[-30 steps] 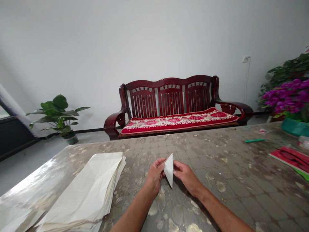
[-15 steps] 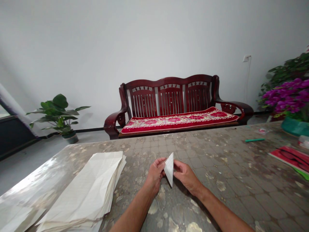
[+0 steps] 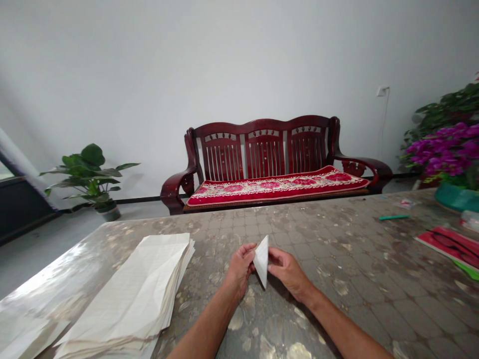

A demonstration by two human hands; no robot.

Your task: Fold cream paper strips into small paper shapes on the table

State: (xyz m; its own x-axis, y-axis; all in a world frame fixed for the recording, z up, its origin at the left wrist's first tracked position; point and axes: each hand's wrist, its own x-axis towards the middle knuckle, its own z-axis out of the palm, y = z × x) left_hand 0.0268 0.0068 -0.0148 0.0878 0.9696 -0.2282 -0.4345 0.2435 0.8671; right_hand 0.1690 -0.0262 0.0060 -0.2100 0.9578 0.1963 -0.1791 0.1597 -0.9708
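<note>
A small folded white paper (image 3: 262, 261), triangular in outline, stands on end between my two hands, just above the table (image 3: 322, 309). My left hand (image 3: 240, 267) pinches its left corner, thumb in front and fingers behind. On the other side, my right hand (image 3: 289, 271) has thumb and curled fingers at the paper's right edge; some of its fingertips are hidden behind the paper. Left of my forearm lies a thick stack of white paper sheets (image 3: 127, 289), creased lengthwise.
More paper (image 3: 26, 336) lies at the table's left front. To the right are a green pen (image 3: 393, 217), a red booklet (image 3: 430, 237) with dark glasses (image 3: 454, 243) on it, and a teal pot (image 3: 456, 198) of purple flowers. Beyond the table stands a wooden bench (image 3: 262, 149).
Almost nothing differs. The whole view has shifted very slightly, and both hands keep the same hold on the folded paper.
</note>
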